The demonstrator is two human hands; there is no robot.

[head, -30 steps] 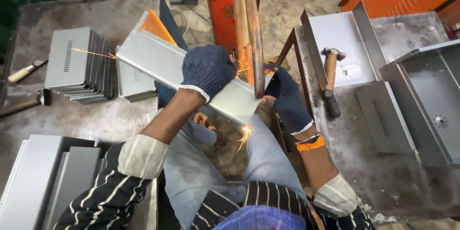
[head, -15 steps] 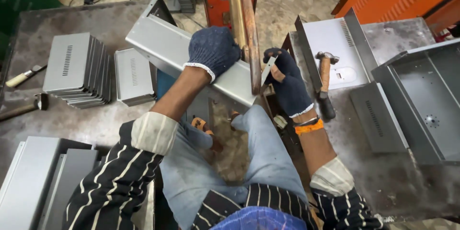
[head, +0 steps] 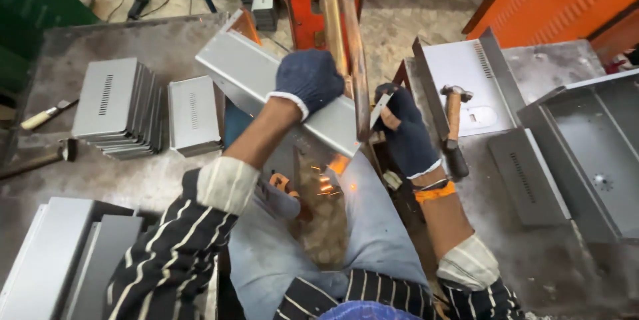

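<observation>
Workshop w/ concrete floor, orange machine frame (head: 303, 7) at top centre, grey steel benches either side. Left hand (head: 308, 80), dark knit glove, clamped over the top of a long folded sheet-metal panel (head: 249, 70), pressing it flat and slanted so its near end sits against the copper welder arms (head: 346, 47). Right hand (head: 406, 130), also gloved, fingers closed round the panel's right end beside the arms, probably steadying it at the contact pt. Sparks (head: 326, 183) fall below, above the person's knees. Left bench (head: 80, 167) carries a stack of vented metal covers (head: 116, 107) and one more cover (head: 193, 113) just beside it, within reach; a wood-handled tool (head: 43, 117) lies near. Right bench (head: 566, 253) has a hammer (head: 454, 130) lying on it near the right hand, plus an open grey tray (head: 592, 153).
</observation>
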